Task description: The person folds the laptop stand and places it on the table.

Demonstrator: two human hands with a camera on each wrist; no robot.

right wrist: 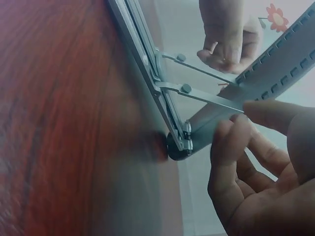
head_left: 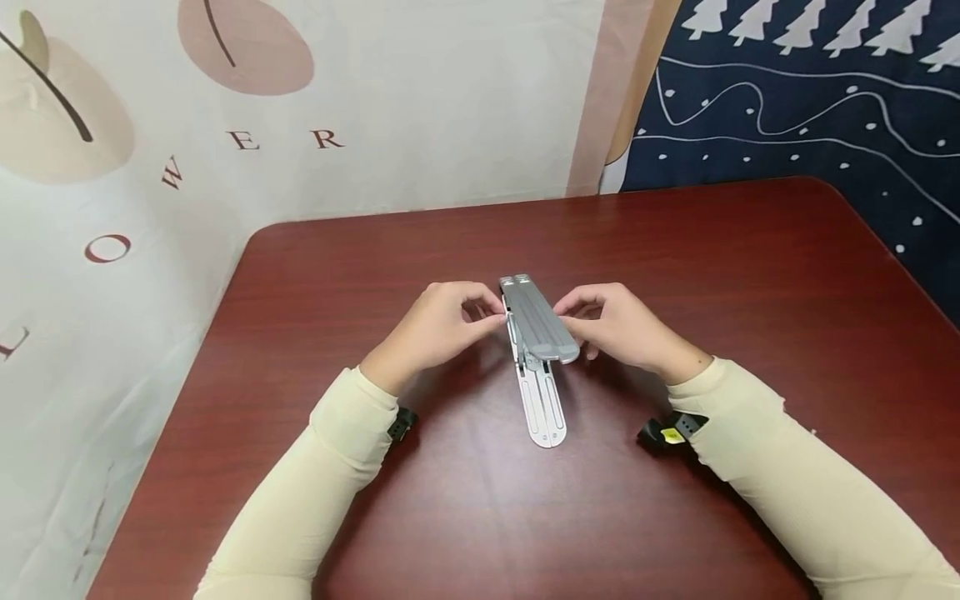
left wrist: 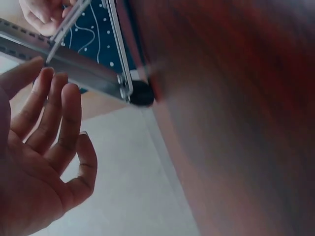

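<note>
A silver folding laptop stand [head_left: 538,321] stands partly unfolded in the middle of the table, its ridged upper arm tilted above the flat base [head_left: 543,410]. On its left side, my left hand [head_left: 447,327] pinches the end of a thin support strut [left wrist: 66,27] between thumb and forefinger, the other fingers loosely bent. From the right side, my right hand [head_left: 626,327] pinches the matching strut [right wrist: 209,98] where it meets the slotted underside of the upper arm [right wrist: 280,64]. A hinge with a dark rounded end [right wrist: 178,147] joins arm and base.
The stand rests on a reddish-brown wooden table [head_left: 450,500] with rounded far corners. Behind it hang a pale printed cloth [head_left: 450,100] and a dark blue cloth [head_left: 787,108] with white trees. Dark straps [head_left: 671,432] circle both wrists over cream sleeves.
</note>
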